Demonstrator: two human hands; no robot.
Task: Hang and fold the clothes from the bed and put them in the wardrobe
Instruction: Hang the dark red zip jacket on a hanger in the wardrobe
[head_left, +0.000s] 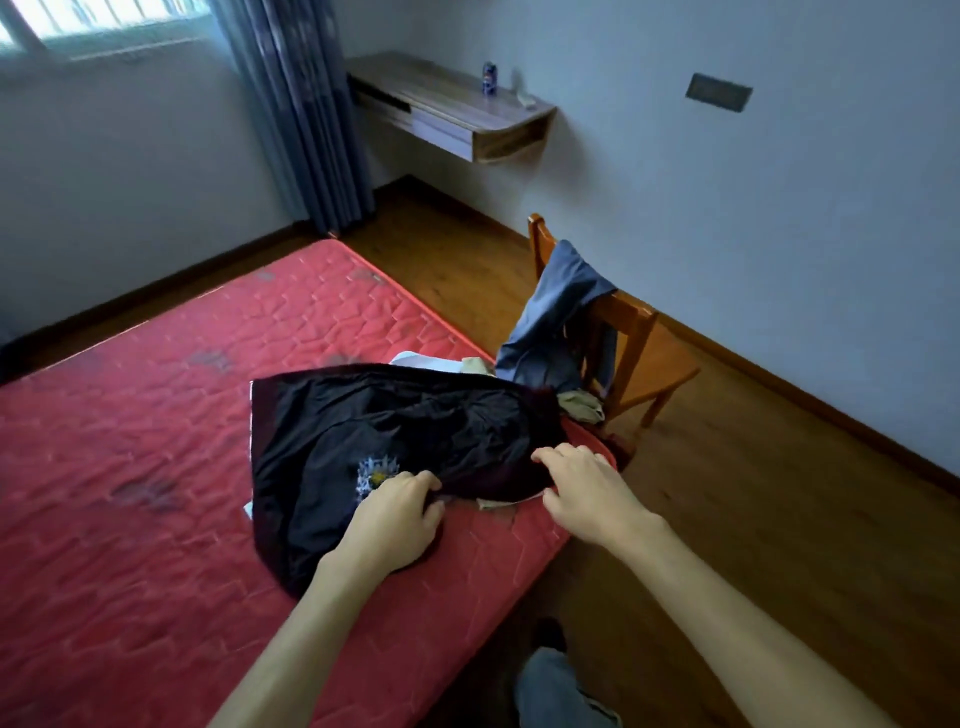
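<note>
A black garment (395, 426) with a white and yellow emblem lies spread near the right corner of the red mattress (156, 415). My left hand (395, 514) grips its near edge beside the emblem, fingers curled into the cloth. My right hand (587, 493) pinches the garment's right edge at the mattress corner. Under the black garment, bits of a white piece (415, 358) and a beige piece (579, 405) stick out. A blue garment (556, 317) hangs over a wooden chair (639, 358) beside the bed.
A wall-mounted wooden shelf (457, 109) carries a blue can (490, 78). A grey curtain (301, 114) hangs by the window at the back. Wooden floor (727, 493) runs along the bed's right side. My knee (561, 691) shows at the bottom.
</note>
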